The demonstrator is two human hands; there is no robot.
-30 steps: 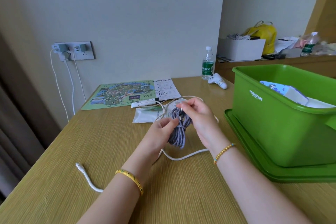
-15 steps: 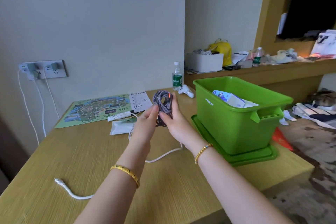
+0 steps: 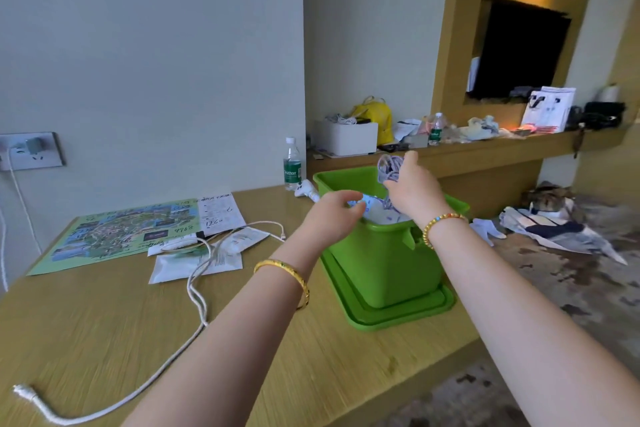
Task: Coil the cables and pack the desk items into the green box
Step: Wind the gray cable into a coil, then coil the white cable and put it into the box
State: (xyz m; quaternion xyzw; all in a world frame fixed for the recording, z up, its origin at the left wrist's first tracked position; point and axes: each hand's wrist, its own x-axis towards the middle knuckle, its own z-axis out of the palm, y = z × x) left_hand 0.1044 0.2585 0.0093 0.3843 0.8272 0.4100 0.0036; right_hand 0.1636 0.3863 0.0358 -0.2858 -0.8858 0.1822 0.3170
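Note:
My right hand (image 3: 414, 189) grips a coiled purple-grey braided cable (image 3: 389, 167) and holds it over the open green box (image 3: 381, 267), which stands on its green lid (image 3: 398, 314) at the desk's right end. My left hand (image 3: 334, 215) hovers at the box's near-left rim with fingers loosely curled, holding nothing. White and blue items (image 3: 372, 210) lie inside the box. A white cable (image 3: 197, 291) trails uncoiled across the desk, one plug end near the front left.
A green map sheet (image 3: 114, 232), a paper note (image 3: 220, 213) and white sachets (image 3: 194, 262) lie on the desk. A water bottle (image 3: 292, 165) and a white controller (image 3: 306, 190) stand behind the box. A wall socket (image 3: 31, 151) holds chargers. The desk edge drops off right of the lid.
My right hand carried the coiled purple cable rightward from the desk's middle to above the green box. My left hand let go of it and moved to the box rim.

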